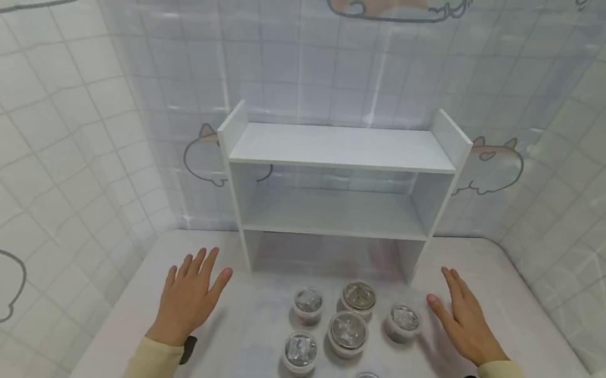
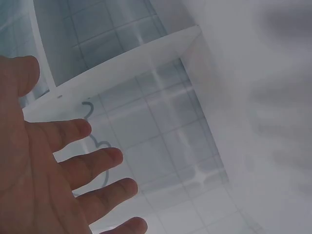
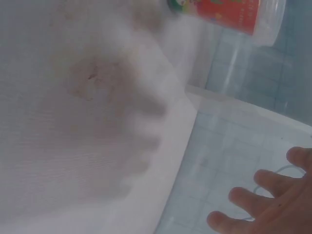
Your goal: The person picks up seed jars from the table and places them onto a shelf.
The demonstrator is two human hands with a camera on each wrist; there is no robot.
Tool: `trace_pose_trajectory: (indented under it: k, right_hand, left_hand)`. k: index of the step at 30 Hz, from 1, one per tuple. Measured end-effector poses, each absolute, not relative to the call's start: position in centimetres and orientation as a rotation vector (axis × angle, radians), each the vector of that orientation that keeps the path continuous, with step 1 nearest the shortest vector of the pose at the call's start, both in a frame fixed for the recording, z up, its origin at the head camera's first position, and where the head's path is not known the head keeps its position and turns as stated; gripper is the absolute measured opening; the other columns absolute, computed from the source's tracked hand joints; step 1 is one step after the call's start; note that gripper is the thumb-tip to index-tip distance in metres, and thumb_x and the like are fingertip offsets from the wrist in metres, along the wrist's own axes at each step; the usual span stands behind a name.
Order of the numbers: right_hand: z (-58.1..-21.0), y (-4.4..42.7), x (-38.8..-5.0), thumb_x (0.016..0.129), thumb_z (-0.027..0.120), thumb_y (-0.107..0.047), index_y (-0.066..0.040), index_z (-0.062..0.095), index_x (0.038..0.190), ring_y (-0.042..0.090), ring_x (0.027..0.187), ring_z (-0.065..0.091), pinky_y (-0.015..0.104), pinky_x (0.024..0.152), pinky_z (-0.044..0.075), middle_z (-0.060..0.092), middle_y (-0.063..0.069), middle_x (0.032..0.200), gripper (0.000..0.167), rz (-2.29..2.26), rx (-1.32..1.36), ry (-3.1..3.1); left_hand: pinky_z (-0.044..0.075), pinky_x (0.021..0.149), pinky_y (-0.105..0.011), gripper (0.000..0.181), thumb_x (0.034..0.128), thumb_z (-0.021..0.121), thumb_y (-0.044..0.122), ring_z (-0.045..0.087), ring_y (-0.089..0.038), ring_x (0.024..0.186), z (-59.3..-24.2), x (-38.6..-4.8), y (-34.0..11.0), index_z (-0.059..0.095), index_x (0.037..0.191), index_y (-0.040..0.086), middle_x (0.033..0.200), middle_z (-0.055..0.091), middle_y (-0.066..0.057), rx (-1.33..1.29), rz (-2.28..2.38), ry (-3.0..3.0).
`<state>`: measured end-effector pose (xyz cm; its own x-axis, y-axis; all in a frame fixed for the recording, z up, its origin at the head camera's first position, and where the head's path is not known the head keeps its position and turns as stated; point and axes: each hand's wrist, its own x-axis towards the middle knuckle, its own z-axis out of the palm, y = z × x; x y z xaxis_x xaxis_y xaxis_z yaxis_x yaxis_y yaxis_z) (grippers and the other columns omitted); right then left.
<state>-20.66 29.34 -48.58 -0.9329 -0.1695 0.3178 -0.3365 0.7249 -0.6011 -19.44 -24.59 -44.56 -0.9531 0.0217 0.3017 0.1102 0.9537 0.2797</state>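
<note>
My left hand (image 1: 187, 301) hovers over the left part of the table, fingers spread and holding nothing. Across from it, my right hand (image 1: 465, 322) is held out over the right side with straight fingers, also without anything in it. Several small round lidded tubs (image 1: 348, 333) stand between the hands. The tub (image 1: 402, 322) at the right is nearest my right hand, apart from it. In the right wrist view, a tub with a red label (image 3: 229, 12) shows at the top edge. The left wrist view shows the spread fingers (image 2: 92, 168) in front of the shelf.
A white two-tier shelf (image 1: 342, 146) stands at the back of the table, with upright side panels. The white-covered table (image 1: 225, 356) ends at curtain walls (image 1: 319, 58) with a grid and cartoon dog print on the left, back and right.
</note>
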Motion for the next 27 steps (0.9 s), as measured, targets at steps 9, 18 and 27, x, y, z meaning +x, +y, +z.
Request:
trace_pose_trajectory:
  k: [9, 18, 27]
  right_hand:
    - [-49.0, 29.6, -20.6, 0.107, 0.052, -0.035, -0.018, 0.01, 0.165, 0.053, 0.147, 0.016, 0.074, 0.113, 0.016, 0.015, 0.024, 0.165, 0.074, 1.043, 0.396, -2.674]
    - [-49.2, 29.5, -20.9, 0.107, 0.052, -0.035, -0.018, 0.009, 0.165, 0.054, 0.146, 0.017, 0.075, 0.112, 0.017, 0.016, 0.025, 0.165, 0.074, 1.055, 0.402, -2.678]
    - [-49.0, 29.4, -21.0, 0.107, 0.052, -0.035, -0.016, 0.011, 0.164, 0.054, 0.145, 0.019, 0.075, 0.111, 0.019, 0.019, 0.026, 0.163, 0.073, 1.068, 0.395, -2.678]
  left_hand:
    - [0.023, 0.111, -0.075, 0.075, 0.1066, 0.034, 0.059, 0.035, -0.055, 0.139, -44.5, -19.4, -24.7, 0.038, 0.155, 0.002, 0.154, 0.04, -0.028, -0.106, -0.466, -2.804]
    - [0.045, 0.099, -0.066, 0.064, 0.1054, 0.052, 0.047, 0.054, -0.05, 0.125, -44.6, -19.7, -25.1, 0.046, 0.149, 0.0, 0.145, 0.051, -0.027, -0.196, -0.559, -2.637]
    - [0.047, 0.096, -0.064, 0.051, 0.1065, 0.054, 0.036, 0.055, -0.04, 0.127, -44.0, -20.8, -25.9, 0.048, 0.151, 0.012, 0.143, 0.056, -0.015, -0.249, -0.722, -2.406]
